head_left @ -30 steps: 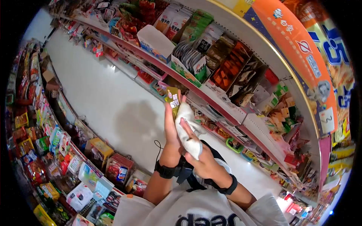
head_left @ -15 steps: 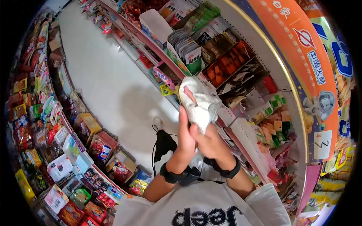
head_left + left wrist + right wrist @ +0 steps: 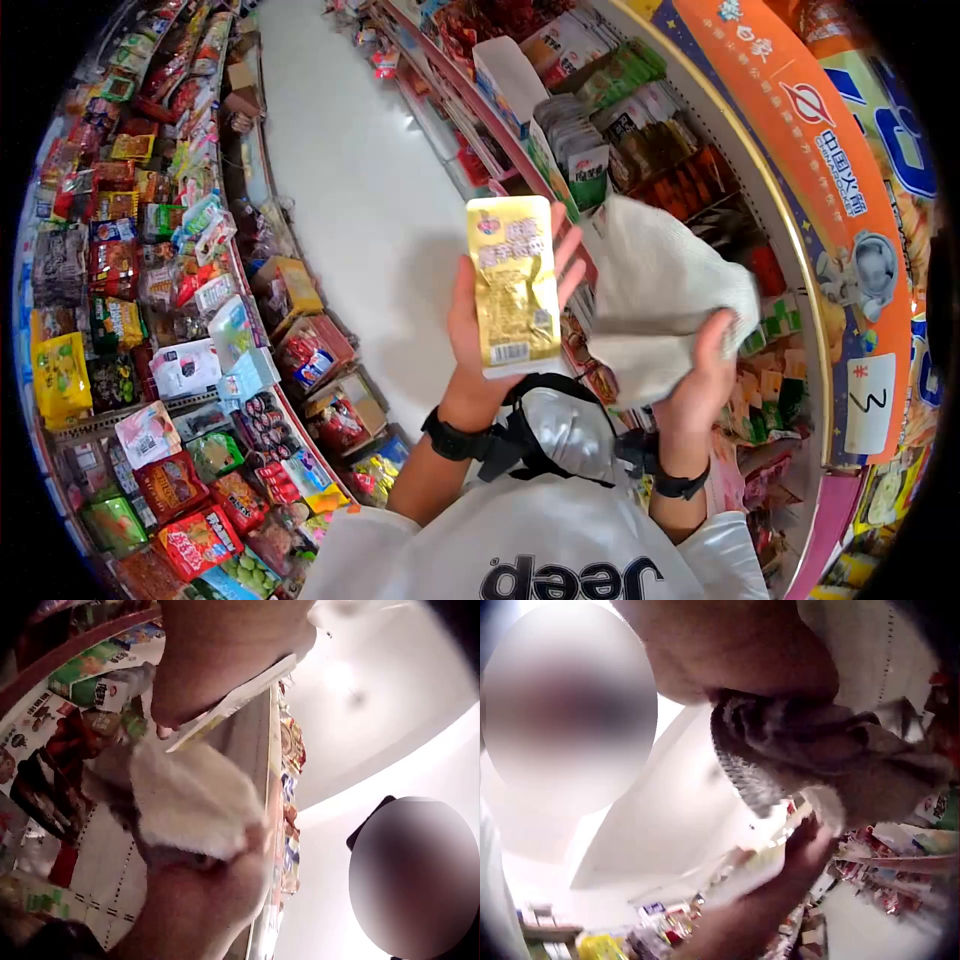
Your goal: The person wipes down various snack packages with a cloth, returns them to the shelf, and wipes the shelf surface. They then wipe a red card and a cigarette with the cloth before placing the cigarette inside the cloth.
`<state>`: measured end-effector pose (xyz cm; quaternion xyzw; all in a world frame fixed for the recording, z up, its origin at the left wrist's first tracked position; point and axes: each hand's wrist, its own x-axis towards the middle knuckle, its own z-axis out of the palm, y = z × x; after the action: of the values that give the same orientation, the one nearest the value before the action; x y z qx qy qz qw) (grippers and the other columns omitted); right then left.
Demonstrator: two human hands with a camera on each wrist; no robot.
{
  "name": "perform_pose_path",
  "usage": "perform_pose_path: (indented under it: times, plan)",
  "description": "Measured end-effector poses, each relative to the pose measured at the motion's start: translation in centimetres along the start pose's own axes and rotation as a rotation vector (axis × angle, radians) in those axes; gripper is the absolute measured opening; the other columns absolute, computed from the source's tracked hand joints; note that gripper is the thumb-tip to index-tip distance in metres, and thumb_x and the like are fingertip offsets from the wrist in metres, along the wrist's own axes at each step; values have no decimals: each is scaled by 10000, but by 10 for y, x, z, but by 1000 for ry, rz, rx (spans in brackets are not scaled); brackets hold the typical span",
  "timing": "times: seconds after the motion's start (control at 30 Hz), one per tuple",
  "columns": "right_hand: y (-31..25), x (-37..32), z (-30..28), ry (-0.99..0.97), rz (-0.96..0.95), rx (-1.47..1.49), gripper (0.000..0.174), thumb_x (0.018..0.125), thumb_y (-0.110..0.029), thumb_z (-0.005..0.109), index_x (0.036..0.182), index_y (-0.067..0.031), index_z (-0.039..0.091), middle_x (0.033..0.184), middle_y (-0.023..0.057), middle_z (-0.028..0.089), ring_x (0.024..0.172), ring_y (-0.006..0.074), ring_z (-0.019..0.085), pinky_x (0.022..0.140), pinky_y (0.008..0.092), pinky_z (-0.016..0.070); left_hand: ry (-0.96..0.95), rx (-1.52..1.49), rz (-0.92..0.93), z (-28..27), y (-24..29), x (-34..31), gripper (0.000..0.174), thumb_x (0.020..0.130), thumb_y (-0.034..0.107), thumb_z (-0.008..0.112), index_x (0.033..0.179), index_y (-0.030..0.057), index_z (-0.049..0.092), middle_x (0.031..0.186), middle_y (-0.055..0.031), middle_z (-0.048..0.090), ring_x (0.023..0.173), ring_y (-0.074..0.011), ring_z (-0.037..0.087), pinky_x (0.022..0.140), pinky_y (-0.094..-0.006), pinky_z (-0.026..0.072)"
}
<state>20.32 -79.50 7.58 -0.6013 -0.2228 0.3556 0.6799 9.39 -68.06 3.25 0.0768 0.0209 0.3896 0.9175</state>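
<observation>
My left hand holds a gold snack packet upright, its printed face toward the head camera. The thumb side shows at the packet's left edge, and fingertips stick out past its right edge. In the left wrist view the packet appears nearly edge-on under the hand. To the right, my right hand grips a white cloth, thumb over its near side. The cloth hangs spread and slightly blurred, apart from the packet. In the right wrist view the knitted cloth bunches below the hand.
A shelf of bagged snacks runs along the right, behind the cloth. Crowded snack displays line the left side. Pale floor stretches between them. An orange promotional sign with a price card stands at far right.
The hands, earlier together with the cloth over the packet, have moved apart. The cloth has swung right with the right hand, and the packet's whole face now shows. The view has shifted.
</observation>
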Motion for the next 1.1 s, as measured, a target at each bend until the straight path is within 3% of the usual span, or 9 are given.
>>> perform_pose_path:
  times: [0.07, 0.1, 0.3, 0.4, 0.57, 0.7, 0.83, 0.97, 1.1]
  plan:
    - [8, 17, 26, -358, -390, -492, 544, 770, -49, 548, 1285, 32, 393, 1338, 204, 413, 1266, 338, 364, 1044, 428, 281, 235, 245, -56, 13, -8, -12, 654, 924, 485, 319, 1425, 84, 196, 1474, -134, 205, 1363, -294, 181, 1113, -456, 120]
    - [18, 17, 36, -549, -616, -598, 719, 670, -26, 577, 1347, 12, 336, 1400, 192, 331, 1341, 354, 225, 1084, 466, 184, -156, -598, -59, 8, -12, -9, 627, 940, 490, 259, 1413, 79, 232, 1452, -137, 263, 1353, -269, 219, 1106, -447, 163]
    - [15, 5, 41, -717, -349, -689, 776, 662, 36, 620, 1365, 22, 292, 1442, 152, 266, 1351, 353, 194, 1095, 439, 175, 129, 191, -109, 2, 10, 16, 669, 928, 546, 251, 1402, 73, 263, 1416, -119, 334, 1303, -239, 317, 1082, -382, 234]
    - [25, 26, 55, -464, -354, -519, 731, 710, 23, 615, 1364, 20, 289, 1441, 146, 271, 1342, 354, 214, 1095, 422, 184, 372, 435, -141, -16, 3, 12, 647, 931, 553, 293, 1369, 77, 319, 1327, -71, 428, 1204, -200, 419, 1032, -328, 304]
    - [28, 24, 69, -547, -255, -498, 468, 817, -58, 589, 1244, 47, 432, 1351, 202, 385, 1233, 241, 425, 1013, 313, 336, 198, 526, -172, -38, 51, 47, 470, 963, 389, 384, 1282, 44, 400, 1156, -53, 527, 1057, -138, 494, 948, -277, 377]
    - [32, 32, 51, -167, 434, -212, 365, 912, -263, 511, 1149, 14, 521, 1163, 124, 550, 1059, 164, 521, 934, 302, 387, 207, 862, 200, -18, 70, 81, 301, 862, 141, 604, 1117, -1, 529, 972, -64, 583, 837, -116, 560, 718, -275, 483]
    - [27, 45, 58, 304, 176, 282, 461, 937, -342, 475, 1191, 42, 483, 1135, 94, 563, 1028, 174, 525, 909, 310, 391, 323, 940, -147, -34, 92, 86, 244, 804, 82, 666, 1001, -38, 587, 852, -69, 646, 684, -133, 614, 627, -270, 503]
    - [6, 49, 78, 159, -83, -250, 431, 874, -158, 501, 1257, 26, 433, 1265, 159, 481, 1170, 254, 450, 1005, 363, 320, 177, 634, -336, -22, 89, 84, 350, 904, 257, 544, 1129, -10, 524, 1014, -86, 619, 863, -165, 609, 759, -304, 499]
    - [16, 72, 132, -16, -492, -1133, 796, 637, 20, 583, 1374, -8, 283, 1430, 147, 290, 1325, 366, 244, 1077, 507, 187, 259, 333, -422, -16, 80, 87, 410, 958, 321, 416, 1261, 46, 436, 1225, -80, 519, 1124, -206, 498, 971, -354, 385]
